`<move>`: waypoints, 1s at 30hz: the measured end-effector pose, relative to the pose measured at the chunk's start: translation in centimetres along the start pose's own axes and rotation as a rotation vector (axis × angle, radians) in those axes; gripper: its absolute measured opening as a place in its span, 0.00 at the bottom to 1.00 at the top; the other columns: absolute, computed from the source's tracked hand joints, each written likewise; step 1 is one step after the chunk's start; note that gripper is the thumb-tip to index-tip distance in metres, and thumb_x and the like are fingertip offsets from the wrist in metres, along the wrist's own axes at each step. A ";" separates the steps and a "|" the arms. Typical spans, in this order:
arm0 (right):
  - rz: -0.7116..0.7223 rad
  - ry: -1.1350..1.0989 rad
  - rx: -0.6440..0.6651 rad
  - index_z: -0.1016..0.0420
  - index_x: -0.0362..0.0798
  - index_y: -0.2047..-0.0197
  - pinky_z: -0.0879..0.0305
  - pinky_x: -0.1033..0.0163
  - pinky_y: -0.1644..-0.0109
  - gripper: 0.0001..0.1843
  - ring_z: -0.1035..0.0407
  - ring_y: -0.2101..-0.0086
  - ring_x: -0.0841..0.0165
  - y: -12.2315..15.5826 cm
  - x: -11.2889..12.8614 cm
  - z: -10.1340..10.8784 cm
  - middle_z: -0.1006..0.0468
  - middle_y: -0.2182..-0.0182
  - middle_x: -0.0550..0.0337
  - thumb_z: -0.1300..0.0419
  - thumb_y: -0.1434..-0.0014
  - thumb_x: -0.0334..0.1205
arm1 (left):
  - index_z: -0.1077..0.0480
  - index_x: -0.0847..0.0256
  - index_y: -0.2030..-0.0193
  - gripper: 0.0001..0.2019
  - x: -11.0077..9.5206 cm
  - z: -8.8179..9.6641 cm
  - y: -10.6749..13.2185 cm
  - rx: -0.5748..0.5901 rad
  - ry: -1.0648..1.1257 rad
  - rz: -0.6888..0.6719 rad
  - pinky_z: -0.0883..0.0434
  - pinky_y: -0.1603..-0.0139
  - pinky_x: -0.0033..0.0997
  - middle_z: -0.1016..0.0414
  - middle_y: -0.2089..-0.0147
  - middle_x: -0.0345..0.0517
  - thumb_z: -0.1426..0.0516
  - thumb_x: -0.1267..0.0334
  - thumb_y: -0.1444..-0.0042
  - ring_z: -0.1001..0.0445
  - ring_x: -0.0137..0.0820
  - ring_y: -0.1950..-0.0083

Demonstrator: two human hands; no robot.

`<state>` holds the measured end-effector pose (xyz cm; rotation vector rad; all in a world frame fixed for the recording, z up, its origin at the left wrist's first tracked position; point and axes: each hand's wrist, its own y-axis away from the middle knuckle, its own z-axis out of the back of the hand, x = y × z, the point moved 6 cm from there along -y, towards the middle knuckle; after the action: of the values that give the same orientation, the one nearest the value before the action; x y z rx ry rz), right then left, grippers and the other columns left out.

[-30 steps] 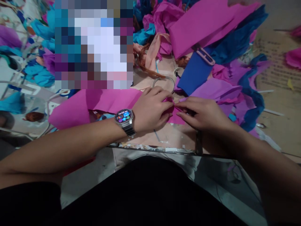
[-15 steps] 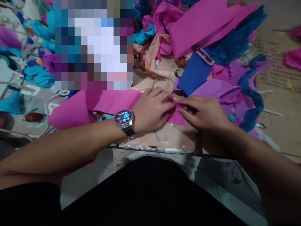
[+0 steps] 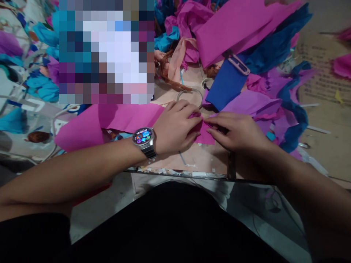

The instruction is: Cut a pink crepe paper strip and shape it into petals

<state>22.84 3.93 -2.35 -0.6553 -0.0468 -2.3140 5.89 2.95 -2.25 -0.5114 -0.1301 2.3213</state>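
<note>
A strip of pink crepe paper (image 3: pixel 131 116) runs along the table from the left and passes under my left hand (image 3: pixel 175 126). My left hand, with a watch on its wrist, has its fingers curled down on the paper's right end. My right hand (image 3: pixel 233 131) is beside it, thumb and forefinger pinching the edge of that same end. Both hands' fingertips almost meet at a small gathered fold. Part of the paper is hidden beneath my left palm.
Beyond my hands lie a blue folded piece (image 3: pixel 227 84), a pink snipper-like tool (image 3: pixel 238 64) and a large pink sheet (image 3: pixel 241 29). Purple crepe paper (image 3: pixel 252 104) sits by my right hand. Cardboard (image 3: pixel 323 98) is at right. A pixelated block covers the upper left.
Both hands keep almost the same place and hold on the pink crepe paper. My right fingertips are very slightly closer to the left ones.
</note>
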 end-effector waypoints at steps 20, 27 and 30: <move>0.083 0.030 0.019 0.19 0.52 0.41 0.24 0.52 0.45 0.17 0.20 0.50 0.55 0.1 0.5 0.0 0.15 0.49 0.52 0.41 0.30 0.41 | 0.25 0.61 0.40 0.18 -0.2 -0.1 0.1 0.013 -0.041 -0.015 0.34 0.38 0.58 0.26 0.39 0.57 0.41 0.60 0.36 0.33 0.52 0.37; 0.102 0.024 0.052 0.19 0.50 0.41 0.23 0.50 0.46 0.18 0.20 0.51 0.54 0.1 0.4 -0.1 0.14 0.50 0.50 0.39 0.32 0.40 | 0.24 0.60 0.40 0.19 -0.2 0.0 0.0 0.020 -0.038 -0.010 0.34 0.39 0.57 0.25 0.39 0.57 0.41 0.61 0.36 0.32 0.51 0.37; 0.091 -0.002 0.036 0.19 0.52 0.41 0.23 0.50 0.47 0.19 0.19 0.53 0.55 0.2 0.4 0.2 0.14 0.51 0.52 0.37 0.33 0.40 | 0.24 0.60 0.40 0.19 -0.2 0.0 0.0 0.026 -0.038 -0.004 0.34 0.39 0.57 0.24 0.39 0.56 0.41 0.61 0.37 0.31 0.52 0.38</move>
<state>22.79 3.60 -2.07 -0.6285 -0.0584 -2.2206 6.02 2.80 -2.14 -0.4538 -0.1190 2.3269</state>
